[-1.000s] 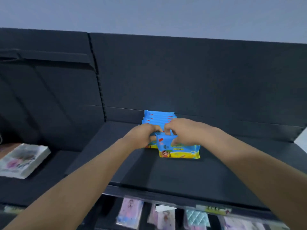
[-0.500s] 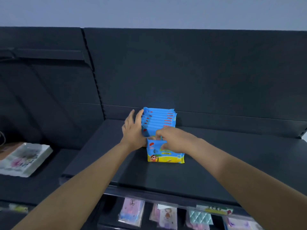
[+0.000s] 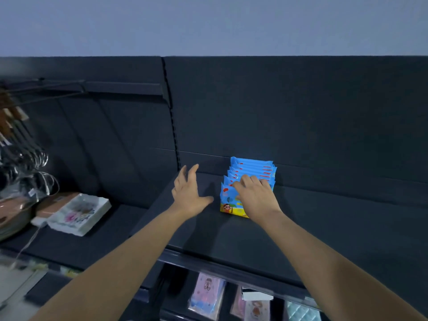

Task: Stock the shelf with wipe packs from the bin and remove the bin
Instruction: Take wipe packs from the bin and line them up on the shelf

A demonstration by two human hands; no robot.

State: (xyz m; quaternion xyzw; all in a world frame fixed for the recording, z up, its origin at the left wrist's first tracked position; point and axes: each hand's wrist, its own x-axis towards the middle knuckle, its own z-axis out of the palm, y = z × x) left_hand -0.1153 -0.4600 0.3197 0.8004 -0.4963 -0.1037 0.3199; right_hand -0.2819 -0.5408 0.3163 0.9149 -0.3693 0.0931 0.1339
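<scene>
A row of several blue wipe packs (image 3: pixel 253 169) stands upright on the dark shelf (image 3: pixel 324 218), running back to the rear panel. My right hand (image 3: pixel 256 196) lies over the front packs, fingers spread across their tops, covering much of the frontmost pack's yellow cartoon face (image 3: pixel 228 206). My left hand (image 3: pixel 188 193) hovers just left of the row with fingers spread and straight, holding nothing and apart from the packs. No bin is in view.
A white floral packet (image 3: pixel 80 212) lies on the lower shelf section at the left, beside brown items and hanging metal hooks (image 3: pixel 27 158). Below the shelf's front edge (image 3: pixel 231 272) hang pink and teal packaged goods (image 3: pixel 206 295).
My left hand has come off the side of the row and moved left, fingers open. My right hand has stayed on the front packs. The view has shifted left.
</scene>
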